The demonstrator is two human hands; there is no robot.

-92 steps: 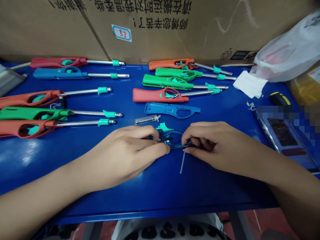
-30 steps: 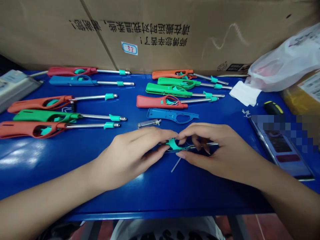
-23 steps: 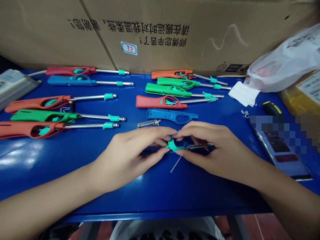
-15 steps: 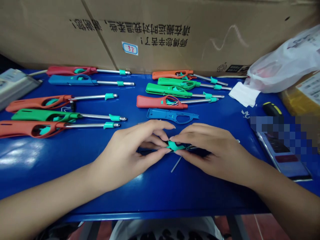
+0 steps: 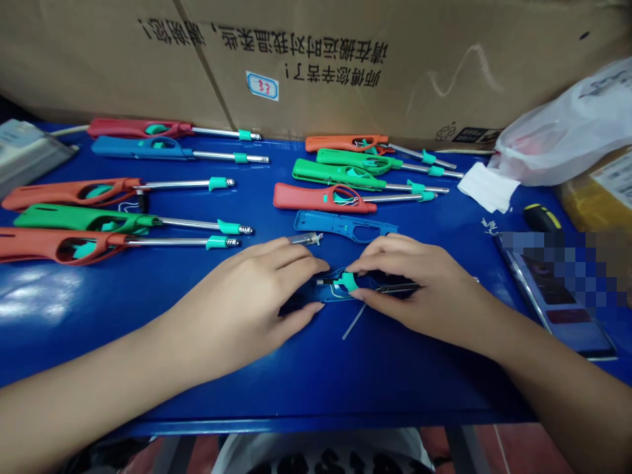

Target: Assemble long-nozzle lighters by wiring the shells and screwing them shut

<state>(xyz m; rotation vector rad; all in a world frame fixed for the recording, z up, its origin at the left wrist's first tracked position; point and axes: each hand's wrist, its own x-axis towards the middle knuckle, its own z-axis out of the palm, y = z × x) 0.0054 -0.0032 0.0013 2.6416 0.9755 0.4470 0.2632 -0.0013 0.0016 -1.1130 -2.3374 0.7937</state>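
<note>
Two cardboard boxes (image 5: 123,59) are standing along the top of the frame, one carrying a sticker (image 5: 262,85) reading "33". Nine long lighters (image 5: 340,174) are lying on the blue bench (image 5: 320,368), five at left, four at upper centre. At centre, the left hand (image 5: 247,299) is holding its grip shut on the blue shell (image 5: 328,293), which is lying left to right. The right hand (image 5: 419,286) is pinching its teal trigger (image 5: 348,282).

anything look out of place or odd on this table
Two things stand out. An empty blue lighter shell lies open with no rod, unlike the assembled lighters in rows. A thin white strip lies loose and askew on the blue table, beside the right hand, which pinches a teal trigger.
</note>
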